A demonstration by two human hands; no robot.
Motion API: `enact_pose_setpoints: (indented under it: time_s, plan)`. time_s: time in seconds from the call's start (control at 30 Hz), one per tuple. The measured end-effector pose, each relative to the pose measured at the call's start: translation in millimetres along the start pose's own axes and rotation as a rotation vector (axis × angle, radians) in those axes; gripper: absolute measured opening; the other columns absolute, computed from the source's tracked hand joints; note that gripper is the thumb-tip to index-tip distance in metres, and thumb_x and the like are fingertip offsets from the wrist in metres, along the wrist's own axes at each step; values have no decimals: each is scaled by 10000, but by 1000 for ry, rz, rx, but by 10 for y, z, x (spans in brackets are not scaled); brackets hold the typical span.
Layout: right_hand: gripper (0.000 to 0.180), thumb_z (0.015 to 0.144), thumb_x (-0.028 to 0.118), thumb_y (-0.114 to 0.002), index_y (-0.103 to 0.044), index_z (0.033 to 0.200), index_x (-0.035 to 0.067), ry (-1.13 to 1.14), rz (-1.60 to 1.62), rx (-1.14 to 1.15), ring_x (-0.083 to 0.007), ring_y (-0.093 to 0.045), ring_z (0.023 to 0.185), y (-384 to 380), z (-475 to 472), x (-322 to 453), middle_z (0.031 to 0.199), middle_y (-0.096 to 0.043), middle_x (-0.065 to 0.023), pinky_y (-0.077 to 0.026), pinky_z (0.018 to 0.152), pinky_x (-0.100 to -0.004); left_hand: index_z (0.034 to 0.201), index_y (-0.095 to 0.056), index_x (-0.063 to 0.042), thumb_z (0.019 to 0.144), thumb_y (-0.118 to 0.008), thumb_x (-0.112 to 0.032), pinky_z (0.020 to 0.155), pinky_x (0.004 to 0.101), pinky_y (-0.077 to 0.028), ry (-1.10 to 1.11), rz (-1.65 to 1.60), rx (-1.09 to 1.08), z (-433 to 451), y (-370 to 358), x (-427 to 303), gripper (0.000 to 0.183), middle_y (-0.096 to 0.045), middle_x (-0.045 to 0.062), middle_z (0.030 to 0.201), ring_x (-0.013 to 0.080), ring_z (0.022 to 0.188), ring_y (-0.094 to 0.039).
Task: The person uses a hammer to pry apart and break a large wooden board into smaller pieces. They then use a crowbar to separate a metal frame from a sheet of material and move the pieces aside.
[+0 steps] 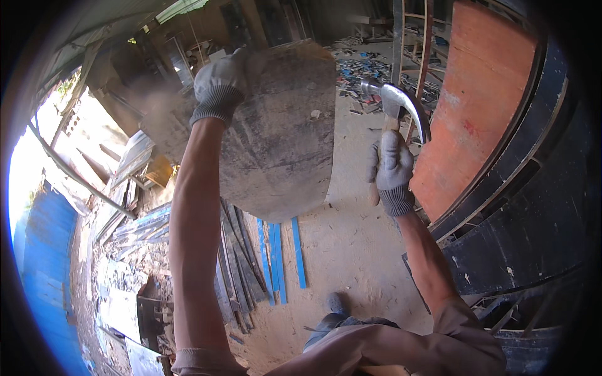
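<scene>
My left hand, in a grey knit work glove, is raised at the upper edge of a large worn plywood panel. The fingers look closed on that edge, though blur and the glove's back hide the fingertips. Dark, scuffed and dusty, the panel stands up in front of me. My right hand, also gloved, grips a claw hammer by its wooden handle. The hammer is held upright to the right of the panel, apart from it, its steel head on top and its claw curving right.
Blue-edged strips and dark wooden strips lie on the dusty floor. An orange-faced panel and black panels lean at the right. Small scraps cover the floor behind. A blue sheet stands far left.
</scene>
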State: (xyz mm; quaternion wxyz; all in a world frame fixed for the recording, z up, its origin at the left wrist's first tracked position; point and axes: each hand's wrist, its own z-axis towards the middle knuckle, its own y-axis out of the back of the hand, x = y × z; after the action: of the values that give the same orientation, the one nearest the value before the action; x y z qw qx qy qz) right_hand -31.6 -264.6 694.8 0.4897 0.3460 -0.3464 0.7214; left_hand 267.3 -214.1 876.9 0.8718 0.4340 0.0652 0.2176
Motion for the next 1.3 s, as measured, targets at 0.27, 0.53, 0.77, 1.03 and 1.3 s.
enact_pose_setpoints:
  time_s: [0.27, 0.53, 0.77, 1.03, 1.3]
  plan:
    - [741, 957, 767, -481, -560, 860, 36, 698, 659, 19, -148, -466, 470, -589, 749, 261, 579, -483, -15, -413, 442, -294, 1176, -705, -180, 995, -493, -617, 805, 511, -552, -24, 8, -56, 581, -431, 184, 518, -755, 178, 950, 402, 945, -723]
    - [546, 1042, 580, -537, -639, 905, 61, -106, 77, 142, -77, -483, 459, -1045, 1337, -1192, 600, -533, 39, -395, 416, -275, 1227, -706, -228, 991, -469, -615, 846, 511, -550, 49, 133, -95, 1385, -847, 493, 512, -761, 146, 1074, 390, 1017, -719]
    - [567, 1061, 523, -508, -626, 838, 15, 395, 155, -46, -117, -514, 486, -1537, 2106, -1792, 602, -539, -11, -404, 437, -265, 1215, -709, -240, 998, -467, -620, 858, 501, -542, 39, 122, -113, 1813, -1243, 538, 501, -763, 138, 1059, 384, 1020, -718]
    - [620, 997, 646, -567, -629, 964, 30, 211, 578, 159, -89, -494, 522, -1710, 2586, -1858, 610, -515, -2, -369, 449, -285, 1078, -709, -193, 983, -516, -612, 798, 505, -528, 140, 190, -100, 2188, -1519, 996, 472, -748, 156, 934, 390, 946, -711]
    - [572, 1051, 589, -495, -587, 944, 35, -311, 384, 371, -56, -397, 392, -2085, 3140, -2154, 592, -492, 38, -305, 348, -244, 1121, -715, -229, 975, -572, -540, 795, 501, -529, 222, 314, -142, 2240, -1567, 1306, 373, -749, 163, 960, 388, 945, -711]
